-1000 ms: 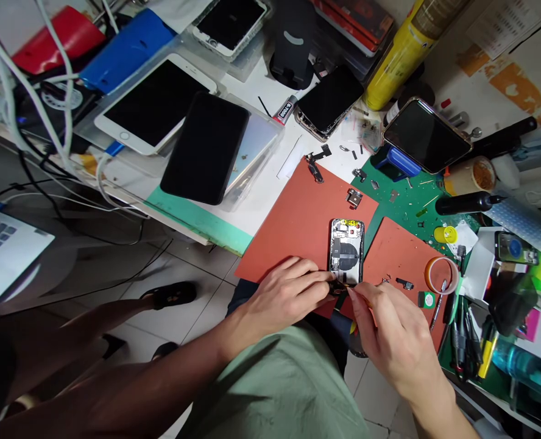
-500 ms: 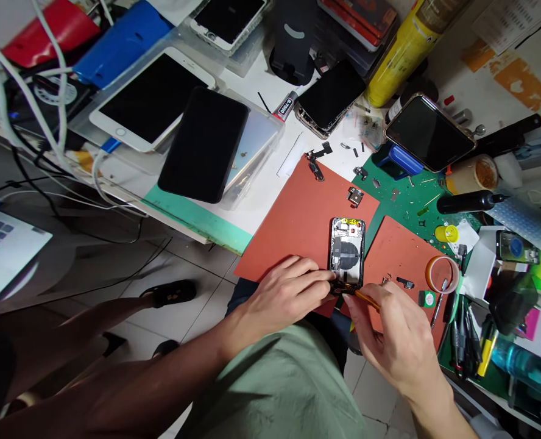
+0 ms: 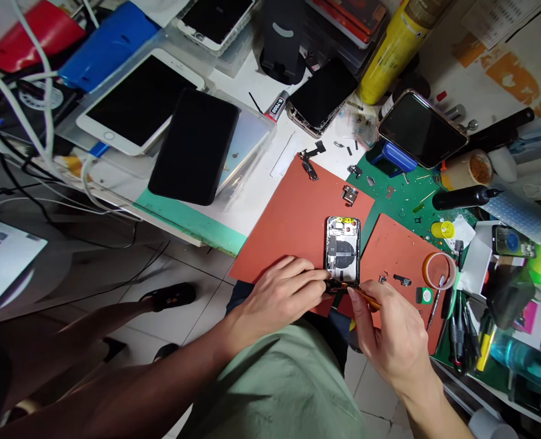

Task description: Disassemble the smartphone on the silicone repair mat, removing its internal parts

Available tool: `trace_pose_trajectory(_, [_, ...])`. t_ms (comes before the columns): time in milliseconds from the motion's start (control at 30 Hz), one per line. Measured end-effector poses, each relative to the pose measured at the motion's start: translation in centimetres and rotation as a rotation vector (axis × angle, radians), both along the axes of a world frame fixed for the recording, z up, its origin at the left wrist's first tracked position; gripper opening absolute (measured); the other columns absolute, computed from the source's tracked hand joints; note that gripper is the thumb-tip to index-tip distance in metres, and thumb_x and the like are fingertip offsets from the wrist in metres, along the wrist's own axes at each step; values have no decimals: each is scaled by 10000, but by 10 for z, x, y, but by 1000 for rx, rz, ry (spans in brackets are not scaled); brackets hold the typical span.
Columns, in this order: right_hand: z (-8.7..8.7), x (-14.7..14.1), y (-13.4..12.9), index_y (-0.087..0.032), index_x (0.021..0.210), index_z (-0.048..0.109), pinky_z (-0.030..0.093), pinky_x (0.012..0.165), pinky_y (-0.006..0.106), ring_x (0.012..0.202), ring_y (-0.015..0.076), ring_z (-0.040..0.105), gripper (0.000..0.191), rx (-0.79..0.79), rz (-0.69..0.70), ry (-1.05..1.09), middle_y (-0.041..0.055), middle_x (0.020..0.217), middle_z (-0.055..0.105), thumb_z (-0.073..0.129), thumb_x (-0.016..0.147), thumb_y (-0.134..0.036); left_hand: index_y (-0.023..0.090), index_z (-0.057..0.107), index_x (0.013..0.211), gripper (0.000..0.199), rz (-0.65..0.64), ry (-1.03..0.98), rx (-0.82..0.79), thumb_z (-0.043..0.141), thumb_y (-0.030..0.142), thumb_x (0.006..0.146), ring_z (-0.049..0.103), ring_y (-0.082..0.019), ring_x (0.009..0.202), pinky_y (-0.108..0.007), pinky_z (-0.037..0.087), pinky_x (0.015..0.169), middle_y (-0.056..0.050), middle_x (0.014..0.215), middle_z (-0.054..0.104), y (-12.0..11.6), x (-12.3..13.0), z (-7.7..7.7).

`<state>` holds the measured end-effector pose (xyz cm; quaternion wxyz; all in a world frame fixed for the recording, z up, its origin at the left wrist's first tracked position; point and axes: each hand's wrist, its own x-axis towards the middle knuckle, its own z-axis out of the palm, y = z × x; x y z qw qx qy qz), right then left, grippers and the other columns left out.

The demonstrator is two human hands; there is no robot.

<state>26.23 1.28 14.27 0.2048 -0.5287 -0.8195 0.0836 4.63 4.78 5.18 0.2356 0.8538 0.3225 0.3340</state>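
An opened phone housing (image 3: 343, 250) with a round dark coil lies on a red-brown mat (image 3: 279, 213) near its front edge. My left hand (image 3: 286, 289) has its fingertips closed on the housing's lower left corner. My right hand (image 3: 392, 329) pinches a thin orange tool (image 3: 367, 299), whose tip is at the lower edge of the housing. Dark parts and a flex strip sit at that edge, too small to tell apart. Small metal parts (image 3: 350, 195) lie above the housing.
A black phone panel (image 3: 194, 146) and a white phone (image 3: 140, 100) lie at the left. A tape roll (image 3: 438, 271) and pens and tools (image 3: 460, 335) are at the right. Another phone (image 3: 423, 128) leans on a blue stand. A person's foot (image 3: 170, 296) shows below the table's left edge.
The view has shifted slightly, so the table items appear a little further left. My right hand's fingers have tilted slightly at the tool. My left hand keeps its hold on the housing.
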Motion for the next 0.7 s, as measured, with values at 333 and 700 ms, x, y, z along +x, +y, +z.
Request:
trace_pose_trajectory(333, [-16, 11, -24, -209, 1151, 640, 615, 627, 230, 732, 139, 747, 165, -7, -443, 297, 16, 930, 748, 731, 1013, -194, 179, 683, 1207, 172, 19, -106, -135, 694, 153, 1038, 621, -190, 961, -377, 519, 900, -46, 1123, 782, 2, 3, 21])
trace_pose_trajectory(700, [-27, 18, -57, -215, 1144, 681, 642, 681, 209, 744, 131, 761, 194, 8, -644, 515, 11, 927, 753, 771, 975, -189, 182, 666, 1051, 185, -118, 332, -6, 555, 38, 1013, 546, -234, 900, -382, 406, 770, -49, 1023, 676, 20, 24, 33])
